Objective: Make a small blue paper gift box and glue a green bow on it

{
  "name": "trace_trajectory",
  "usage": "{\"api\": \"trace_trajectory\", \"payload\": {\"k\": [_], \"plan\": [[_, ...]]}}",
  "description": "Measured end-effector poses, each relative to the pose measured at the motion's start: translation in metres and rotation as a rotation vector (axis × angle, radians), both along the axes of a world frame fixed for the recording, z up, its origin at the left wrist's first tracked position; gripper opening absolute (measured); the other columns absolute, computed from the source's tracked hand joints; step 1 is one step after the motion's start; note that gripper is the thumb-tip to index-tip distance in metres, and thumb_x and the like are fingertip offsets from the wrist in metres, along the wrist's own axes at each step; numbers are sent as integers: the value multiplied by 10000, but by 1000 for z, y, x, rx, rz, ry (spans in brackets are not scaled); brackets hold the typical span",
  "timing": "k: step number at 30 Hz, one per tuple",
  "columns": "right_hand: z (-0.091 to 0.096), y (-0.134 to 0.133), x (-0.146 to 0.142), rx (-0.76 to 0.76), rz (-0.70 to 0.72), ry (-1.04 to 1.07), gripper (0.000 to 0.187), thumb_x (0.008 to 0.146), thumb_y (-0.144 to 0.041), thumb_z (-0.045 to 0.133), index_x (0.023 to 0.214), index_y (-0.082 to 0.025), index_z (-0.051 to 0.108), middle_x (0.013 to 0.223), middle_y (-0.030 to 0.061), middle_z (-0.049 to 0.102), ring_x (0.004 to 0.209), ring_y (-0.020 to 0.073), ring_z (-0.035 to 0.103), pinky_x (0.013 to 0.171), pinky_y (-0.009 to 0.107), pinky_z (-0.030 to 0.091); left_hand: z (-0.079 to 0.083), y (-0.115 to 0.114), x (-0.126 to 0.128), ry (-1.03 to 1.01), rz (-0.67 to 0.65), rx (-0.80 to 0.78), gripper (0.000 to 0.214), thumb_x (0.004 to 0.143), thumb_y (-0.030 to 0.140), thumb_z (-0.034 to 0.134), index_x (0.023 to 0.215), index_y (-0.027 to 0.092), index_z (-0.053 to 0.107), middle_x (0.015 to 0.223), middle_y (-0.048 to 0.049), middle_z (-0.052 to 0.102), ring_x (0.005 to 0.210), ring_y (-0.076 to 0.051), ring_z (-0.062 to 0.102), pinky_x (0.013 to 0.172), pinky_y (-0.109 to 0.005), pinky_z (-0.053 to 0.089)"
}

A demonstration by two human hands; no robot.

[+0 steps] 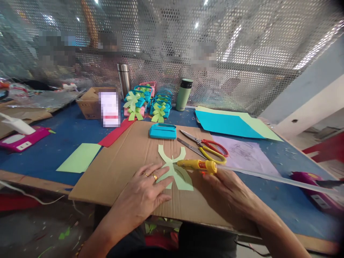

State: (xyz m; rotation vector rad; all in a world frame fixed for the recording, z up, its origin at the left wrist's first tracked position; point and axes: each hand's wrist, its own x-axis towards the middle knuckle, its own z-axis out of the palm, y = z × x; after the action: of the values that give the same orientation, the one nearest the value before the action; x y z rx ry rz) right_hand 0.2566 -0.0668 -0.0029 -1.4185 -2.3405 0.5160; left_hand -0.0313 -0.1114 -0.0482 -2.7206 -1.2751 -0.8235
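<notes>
— While bearing down on the cardboard sheet (115, 168), laid the left hand (145, 191) flat, fingers (157, 171) spread, fingertips touching the left edge of the green paper cutout (180, 181). Found that cutout mid-sheet, towards the front of the counter (59, 136).

— And closed the right hand (228, 190) round the yellow pen-shaped tool (197, 165), tip set right at the cutout's narrow middle. Curled those fingers tight under the barrel, mostly out of sight.

— Called for a light touch there, by the look of it: tip low, paper pinned close beside it, left fingertips clear of the nozzle in case of heat.

— Agreed. Had to mind the long clear rod (268, 178) trailing off to the right, just beside the scissors (202, 144).

— Couldn't tell glue from blade at that tip. Too small.

— Couldn't make out the purple thing (311, 186) at the right edge either: cut off. Same with the carton (88, 104), label blurred, and with the figures behind the mesh, all haze.
</notes>
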Motion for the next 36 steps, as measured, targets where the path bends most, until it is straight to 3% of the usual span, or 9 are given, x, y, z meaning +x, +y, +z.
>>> {"api": "trace_trajectory", "payload": {"k": [13, 18, 23, 29, 33, 36], "plan": [[4, -3, -5, -94, -60, 130, 417, 1030, -489, 398, 934, -239, 717, 762, 25, 716, 687, 208, 642, 610, 305, 539, -2, 5, -2, 34, -39, 71, 348, 996, 329, 621, 1313, 184, 628, 1395, -126, 645, 1336, -338, 563, 1052, -551, 531], [4, -6, -3, -89, -35, 80, 401, 1032, -487, 408, 890, -248, 697, 808, 37, 719, 732, 224, 658, 667, 336, 552, 11, 8, -4, 39, -79, -18, 309, 989, 287, 633, 1275, 170, 646, 1370, -141, 640, 1334, -327, 557, 1066, -549, 529], [1, -7, -2, -108, -23, 71, 427, 1047, -523, 385, 910, -234, 667, 905, 52, 730, 854, 240, 674, 787, 372, 554, 34, 13, -10, -24, -101, -177, 243, 1040, 237, 532, 1240, 182, 660, 1327, -112, 633, 1207, -230, 631, 997, -399, 560], [-1, -7, -1, -105, -35, 77, 424, 1047, -549, 392, 1010, -248, 689, 996, 55, 753, 893, 243, 685, 799, 364, 546, 63, 55, -25, 109, 145, -249, 315, 1062, 291, 438, 932, 207, 713, 948, -44, 685, 925, -215, 634, 805, -346, 498], [-3, -8, 0, -84, -54, 46, 431, 1046, -549, 384, 948, -248, 675, 973, 55, 744, 896, 248, 682, 828, 377, 542, 63, 90, -20, 205, 286, -352, 334, 1005, 389, 495, 776, 190, 636, 854, -60, 633, 811, -228, 605, 749, -363, 461], [-1, -10, -2, -75, -19, 56, 422, 1060, -521, 355, 933, -252, 655, 941, 48, 738, 876, 239, 682, 795, 355, 540, 58, 99, -5, 247, 369, -338, 319, 959, 449, 563, 772, 190, 575, 892, -85, 618, 876, -271, 603, 798, -399, 476]]}}
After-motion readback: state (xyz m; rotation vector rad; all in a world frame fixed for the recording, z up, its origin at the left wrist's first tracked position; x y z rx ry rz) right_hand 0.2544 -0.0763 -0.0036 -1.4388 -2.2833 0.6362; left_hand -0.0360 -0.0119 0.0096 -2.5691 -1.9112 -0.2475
